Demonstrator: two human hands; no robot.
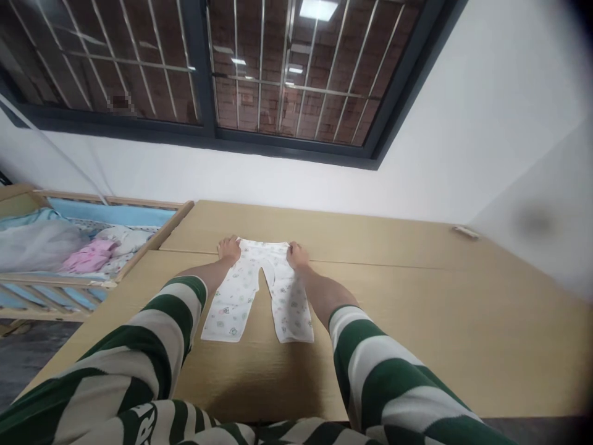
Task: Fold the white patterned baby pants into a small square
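Note:
A pair of small white baby pants (pixel 248 278) with a tiny coloured print lies spread flat on the wooden surface, waistband away from me and legs pointing toward me. At the left end of the waistband, my left hand (pixel 228 248) grips the cloth with its fingers curled. My right hand (pixel 297 254) is closed on the opposite end of the waistband, its fingertips partly hidden. The two legs lie apart, with bare wood showing between them.
The light wooden surface (pixel 393 327) reaches the white wall. To the left stands a wooden crib (pixel 152 241) with pink cloth (pixel 90 256) and bedding inside. A small pale object (pixel 465 232) lies at the far right. A dark-framed barred window (pixel 296 145) is above.

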